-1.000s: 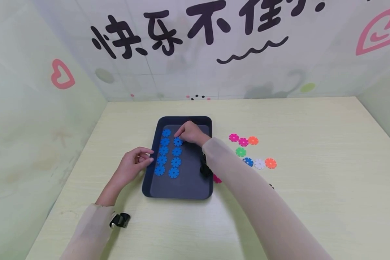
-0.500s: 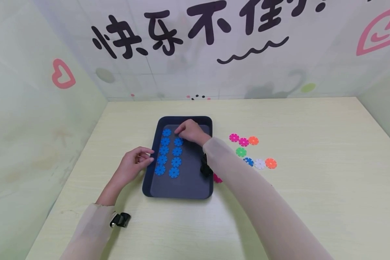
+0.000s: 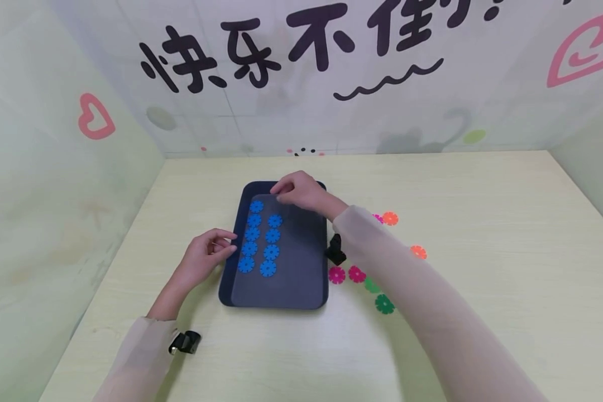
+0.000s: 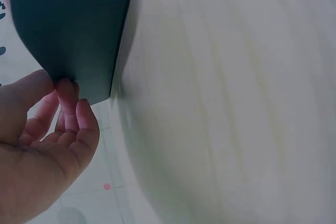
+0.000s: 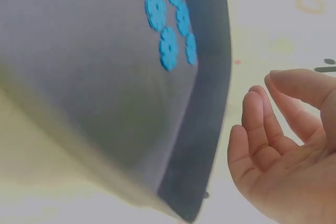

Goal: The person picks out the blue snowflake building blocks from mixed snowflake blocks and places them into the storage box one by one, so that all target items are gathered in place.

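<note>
A dark grey rectangular tray (image 3: 301, 273) lies on the table, with blue snowflake discs (image 3: 272, 235) set in two columns along its left half. The left column is longer by one disc at the far end. My left hand (image 3: 206, 255) holds the tray's left rim; in the left wrist view, its thumb and forefinger (image 4: 67, 95) pinch the edge. Over the far end of the tray is my right hand (image 3: 304, 191), beyond the second column. Seen from the right wrist, that hand (image 5: 283, 150) has loosely bent fingers and nothing between them.
Right of the tray lie loose snowflake discs: pink (image 3: 337, 274), dark green (image 3: 384, 304) and orange (image 3: 419, 252), among others. My right sleeve (image 3: 412, 279) covers some of them. A printed wall (image 3: 301, 123) stands behind the table.
My right hand has lifted off the second column's far disc and moved away toward the tray's far edge. Its forearm shifted right, uncovering nearer discs. My left hand stays at the rim.
</note>
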`<act>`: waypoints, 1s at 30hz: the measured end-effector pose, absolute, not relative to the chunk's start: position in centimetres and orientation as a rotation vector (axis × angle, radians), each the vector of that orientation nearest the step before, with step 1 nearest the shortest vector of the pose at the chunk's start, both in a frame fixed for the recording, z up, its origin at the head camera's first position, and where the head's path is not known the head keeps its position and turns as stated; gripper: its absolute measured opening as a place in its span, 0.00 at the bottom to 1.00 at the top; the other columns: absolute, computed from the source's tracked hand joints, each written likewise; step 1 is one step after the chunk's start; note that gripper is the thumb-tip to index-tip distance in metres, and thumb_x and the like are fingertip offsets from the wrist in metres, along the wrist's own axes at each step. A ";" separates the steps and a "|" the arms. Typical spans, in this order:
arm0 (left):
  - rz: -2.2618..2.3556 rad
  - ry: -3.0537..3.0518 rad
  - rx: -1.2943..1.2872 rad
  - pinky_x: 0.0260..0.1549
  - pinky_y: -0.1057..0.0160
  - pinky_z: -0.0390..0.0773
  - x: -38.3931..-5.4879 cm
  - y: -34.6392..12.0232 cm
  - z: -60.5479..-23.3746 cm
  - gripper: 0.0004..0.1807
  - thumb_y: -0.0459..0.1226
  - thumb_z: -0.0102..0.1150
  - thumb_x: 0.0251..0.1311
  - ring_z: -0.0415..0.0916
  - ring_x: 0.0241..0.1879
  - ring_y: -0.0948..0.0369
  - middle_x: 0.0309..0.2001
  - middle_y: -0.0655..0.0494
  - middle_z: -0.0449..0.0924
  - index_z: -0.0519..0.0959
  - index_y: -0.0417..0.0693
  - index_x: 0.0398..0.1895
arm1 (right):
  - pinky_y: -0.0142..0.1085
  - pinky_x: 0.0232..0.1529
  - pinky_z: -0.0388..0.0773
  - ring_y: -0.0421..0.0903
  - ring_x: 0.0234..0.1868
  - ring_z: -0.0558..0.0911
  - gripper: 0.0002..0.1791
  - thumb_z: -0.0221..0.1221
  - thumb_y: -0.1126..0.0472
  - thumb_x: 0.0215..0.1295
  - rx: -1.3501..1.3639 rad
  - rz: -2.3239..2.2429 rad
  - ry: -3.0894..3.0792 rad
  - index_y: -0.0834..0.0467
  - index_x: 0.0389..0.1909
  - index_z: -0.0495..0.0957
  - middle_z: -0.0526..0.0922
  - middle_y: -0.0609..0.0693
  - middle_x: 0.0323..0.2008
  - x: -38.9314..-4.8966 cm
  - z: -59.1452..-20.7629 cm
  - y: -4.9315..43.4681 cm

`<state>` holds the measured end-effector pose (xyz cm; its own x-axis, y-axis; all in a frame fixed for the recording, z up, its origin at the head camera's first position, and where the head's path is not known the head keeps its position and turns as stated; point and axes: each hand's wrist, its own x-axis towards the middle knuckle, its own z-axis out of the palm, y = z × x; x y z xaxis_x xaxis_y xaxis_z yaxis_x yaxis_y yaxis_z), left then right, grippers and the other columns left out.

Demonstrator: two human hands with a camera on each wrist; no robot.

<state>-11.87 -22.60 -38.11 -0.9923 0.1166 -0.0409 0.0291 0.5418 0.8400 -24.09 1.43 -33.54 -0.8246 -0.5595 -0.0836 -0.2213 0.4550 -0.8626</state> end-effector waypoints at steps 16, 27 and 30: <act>1.461 2.672 0.130 0.29 0.69 0.74 -11.9 -22.7 -38.2 0.14 0.33 0.57 0.60 0.73 0.31 0.55 0.35 0.44 0.75 0.75 0.34 0.48 | 0.39 0.40 0.74 0.48 0.39 0.76 0.12 0.56 0.66 0.62 -0.681 -1.205 2.455 0.63 0.46 0.79 0.79 0.56 0.44 -22.2 -33.3 8.0; 1.458 2.667 0.116 0.29 0.69 0.74 -11.8 -22.6 -38.0 0.15 0.33 0.57 0.60 0.74 0.32 0.54 0.35 0.45 0.75 0.75 0.35 0.48 | 0.40 0.31 0.76 0.55 0.33 0.76 0.13 0.58 0.65 0.61 -0.558 -1.097 2.490 0.64 0.46 0.78 0.80 0.55 0.37 -20.3 -34.2 14.2; 1.456 2.668 0.120 0.29 0.69 0.74 -11.8 -22.6 -38.0 0.15 0.33 0.57 0.60 0.74 0.31 0.54 0.35 0.45 0.75 0.75 0.35 0.48 | 0.38 0.35 0.75 0.50 0.33 0.76 0.13 0.59 0.66 0.60 -0.564 -1.052 2.520 0.65 0.45 0.78 0.80 0.54 0.36 -19.8 -34.9 15.8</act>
<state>-11.81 -22.63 -38.02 -0.9919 0.1168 -0.0494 0.0216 0.5398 0.8415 -19.85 15.84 -34.90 -0.8592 -0.4845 -0.1644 -0.2237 0.6448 -0.7309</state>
